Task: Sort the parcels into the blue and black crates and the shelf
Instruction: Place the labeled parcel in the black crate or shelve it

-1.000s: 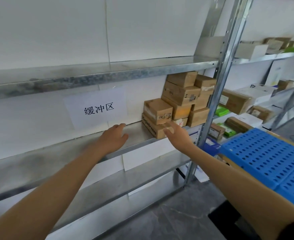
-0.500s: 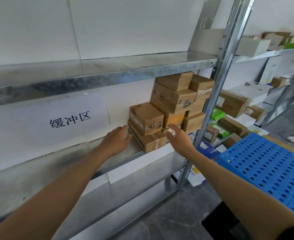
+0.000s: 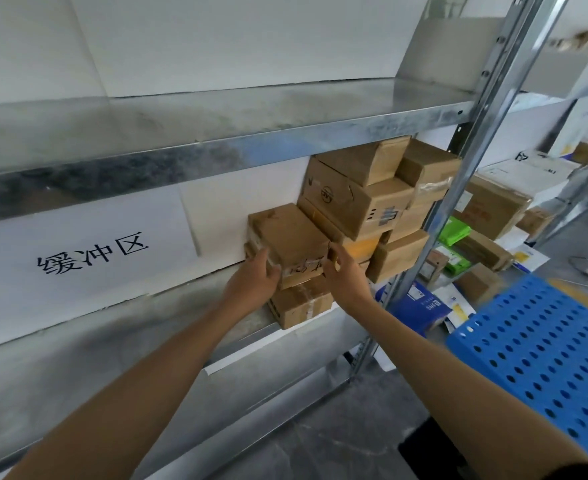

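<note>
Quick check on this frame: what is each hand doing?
Left hand: grips the left side of the small cardboard box.
Right hand: grips the same box's right side.

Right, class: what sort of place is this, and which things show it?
Probably a parcel storeroom or sorting depot: galvanised metal shelving, stacked brown cardboard parcels, and a perforated blue plastic crate.
</note>
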